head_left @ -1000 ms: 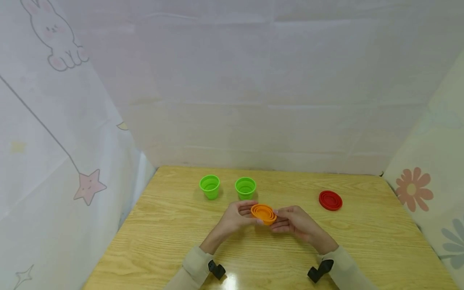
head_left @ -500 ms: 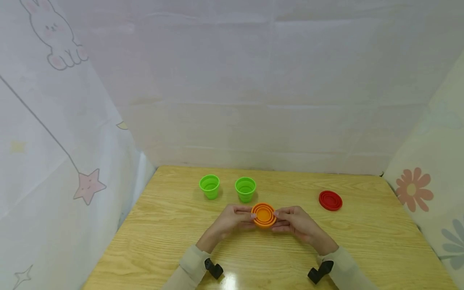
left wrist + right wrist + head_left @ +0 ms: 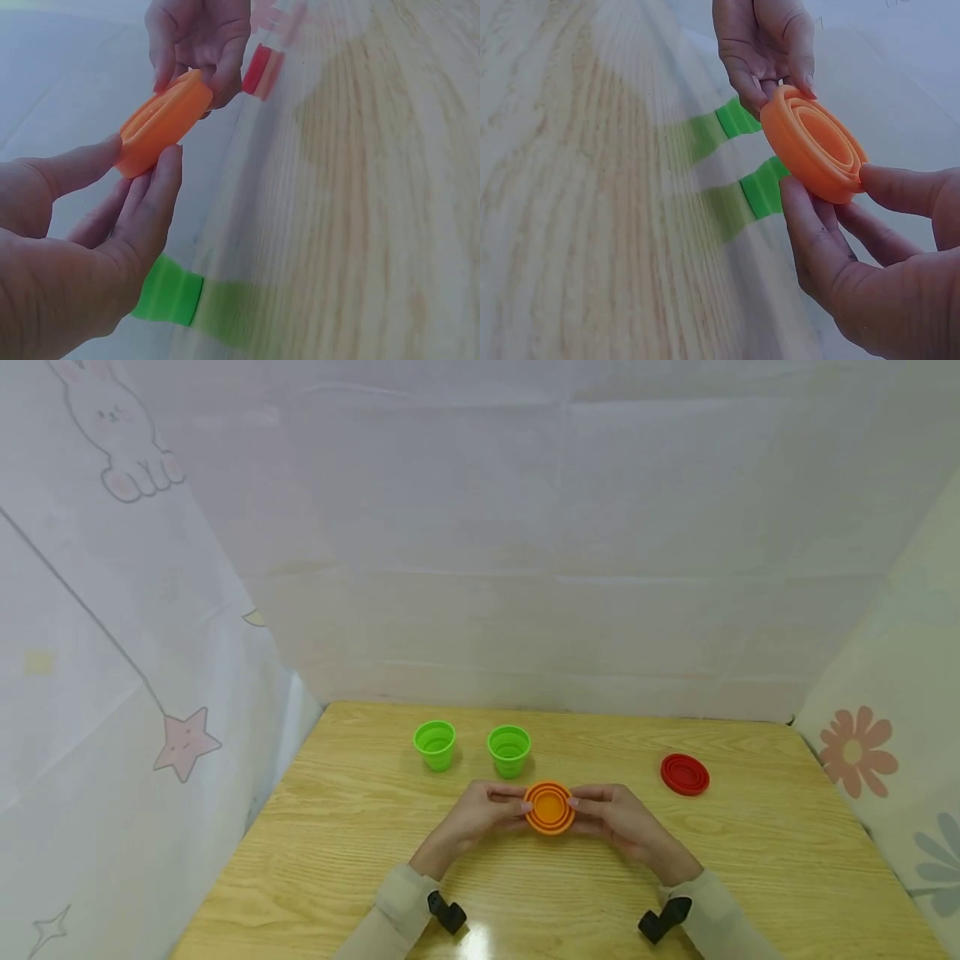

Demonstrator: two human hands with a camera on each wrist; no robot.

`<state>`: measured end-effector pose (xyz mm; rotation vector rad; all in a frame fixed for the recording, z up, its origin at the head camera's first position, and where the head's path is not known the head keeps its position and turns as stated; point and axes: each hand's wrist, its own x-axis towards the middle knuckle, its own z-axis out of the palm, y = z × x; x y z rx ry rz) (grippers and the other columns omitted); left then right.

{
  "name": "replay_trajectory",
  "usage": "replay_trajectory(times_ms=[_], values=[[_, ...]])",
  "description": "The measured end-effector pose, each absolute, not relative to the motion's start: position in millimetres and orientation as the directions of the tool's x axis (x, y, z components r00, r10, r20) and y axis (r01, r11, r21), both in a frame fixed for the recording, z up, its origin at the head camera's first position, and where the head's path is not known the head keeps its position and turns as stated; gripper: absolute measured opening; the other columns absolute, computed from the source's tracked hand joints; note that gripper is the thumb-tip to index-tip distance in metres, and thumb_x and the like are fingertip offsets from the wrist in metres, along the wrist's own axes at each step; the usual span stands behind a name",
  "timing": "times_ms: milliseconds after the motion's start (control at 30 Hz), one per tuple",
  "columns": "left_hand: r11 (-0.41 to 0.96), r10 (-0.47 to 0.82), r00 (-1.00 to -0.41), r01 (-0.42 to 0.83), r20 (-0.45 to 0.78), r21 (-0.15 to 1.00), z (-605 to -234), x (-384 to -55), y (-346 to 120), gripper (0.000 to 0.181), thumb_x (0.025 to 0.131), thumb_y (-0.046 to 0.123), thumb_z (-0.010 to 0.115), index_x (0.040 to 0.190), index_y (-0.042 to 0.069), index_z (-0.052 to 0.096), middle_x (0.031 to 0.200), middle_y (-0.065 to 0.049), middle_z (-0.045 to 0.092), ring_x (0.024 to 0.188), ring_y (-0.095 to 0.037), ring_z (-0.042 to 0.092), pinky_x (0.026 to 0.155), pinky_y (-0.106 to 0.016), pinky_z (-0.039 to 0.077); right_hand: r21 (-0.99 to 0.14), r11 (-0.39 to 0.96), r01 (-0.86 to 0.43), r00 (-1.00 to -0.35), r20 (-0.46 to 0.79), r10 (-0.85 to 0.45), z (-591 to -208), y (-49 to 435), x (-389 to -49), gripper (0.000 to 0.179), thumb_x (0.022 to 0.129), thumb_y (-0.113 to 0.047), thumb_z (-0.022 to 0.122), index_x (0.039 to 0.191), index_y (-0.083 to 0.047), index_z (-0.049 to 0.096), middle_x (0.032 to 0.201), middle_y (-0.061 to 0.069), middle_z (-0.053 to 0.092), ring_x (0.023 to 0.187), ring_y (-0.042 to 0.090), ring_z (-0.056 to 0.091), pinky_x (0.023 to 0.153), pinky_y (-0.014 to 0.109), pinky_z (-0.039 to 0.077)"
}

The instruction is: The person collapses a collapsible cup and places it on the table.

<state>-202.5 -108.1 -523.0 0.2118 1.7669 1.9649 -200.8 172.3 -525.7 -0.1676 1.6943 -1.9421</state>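
Up over the wood table [image 3: 555, 893], the left hand [image 3: 480, 810] and right hand [image 3: 618, 818] pinch the flat orange cup [image 3: 550, 807] from both sides, thumbs [image 3: 79, 166] on its rim and fingers [image 3: 159, 195] under, with pale cloth [image 3: 555, 568] behind the table.

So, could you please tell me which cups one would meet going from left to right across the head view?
Left green cup → right green cup → flattened orange cup → flattened red cup.
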Motion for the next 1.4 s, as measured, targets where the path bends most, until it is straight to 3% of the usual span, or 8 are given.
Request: replay_trajectory(times_ms=[433,1000,1233,1400], values=[[-0.036,0.444,-0.871,-0.251,-0.21,0.967,-515,-216,-80,0.037,0.101,0.007,0.07,0.136,-0.006,0.065,0.127,-0.024,0.073,0.102,-0.022,0.078,0.101,-0.047,0.062,-0.959,-0.048,0.279,-0.883,-0.237,-0.405,-523,194,-208,0.056,0.106,-0.018,0.065,0.148,0.014,0.048,0.126,0.006,0.074,0.109,0.017,0.076,0.102,0.044,0.061],[-0.073,0.334,-0.915,-0.266,-0.227,0.961,-527,-242,-10,0.029,0.098,0.004,0.073,0.125,-0.007,0.072,0.12,-0.02,0.075,0.095,-0.022,0.079,0.093,-0.041,0.066,-0.953,-0.007,0.303,-0.926,-0.292,-0.241,-526,235,-230,0.063,0.105,-0.019,0.067,0.15,0.017,0.042,0.115,0.001,0.075,0.101,0.014,0.077,0.095,0.037,0.065],[-0.086,0.276,-0.917,-0.321,-0.287,0.943,-539,-265,4,0.026,0.099,0.007,0.073,0.122,-0.005,0.074,0.128,-0.016,0.073,0.095,-0.021,0.079,0.087,-0.034,0.067,-0.955,0.017,0.296,-0.935,-0.293,-0.2,-534,242,-243,0.064,0.106,-0.02,0.065,0.151,0.018,0.04,0.124,0.009,0.069,0.102,0.012,0.075,0.097,0.038,0.064],[-0.017,0.261,-0.921,-0.305,-0.29,0.952,-538,-274,13,0.025,0.1,0.007,0.072,0.122,-0.005,0.074,0.125,-0.017,0.074,0.096,-0.024,0.08,0.086,-0.033,0.067,-0.952,0.048,0.301,-0.937,-0.305,-0.167,-533,244,-250,0.056,0.107,-0.013,0.062,0.149,0.019,0.043,0.118,0.01,0.071,0.096,0.012,0.076,0.094,0.038,0.065]])
